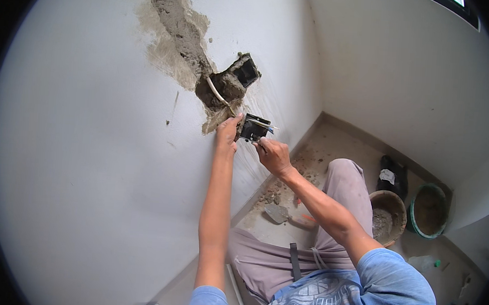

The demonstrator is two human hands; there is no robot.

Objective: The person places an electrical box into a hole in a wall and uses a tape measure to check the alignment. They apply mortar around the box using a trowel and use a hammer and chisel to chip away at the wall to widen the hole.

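Note:
A square black electrical box (253, 131) sits by the wall, with the bared ends of several wires (270, 128) sticking out of it. My left hand (228, 133) is closed on its left side, fingertips against the rim. At the lower right corner, my right hand (274, 155) has its fingers curled in a pinch; what lies between them is hidden. A white cable (217, 90) runs out of the rough hole in the wall (225, 86) towards the left hand. Above, a second black box (245, 72) is set tilted in the hole with mortar around it.
A chased, mortar-filled groove (177, 26) climbs the white wall (114, 143). On the floor lie a trowel (277, 213) and crumbs of debris. To the right stand a bucket of grey mortar (384, 222), a green-rimmed bucket (428, 213), dark boots (393, 174) and a clear bottle (423, 262).

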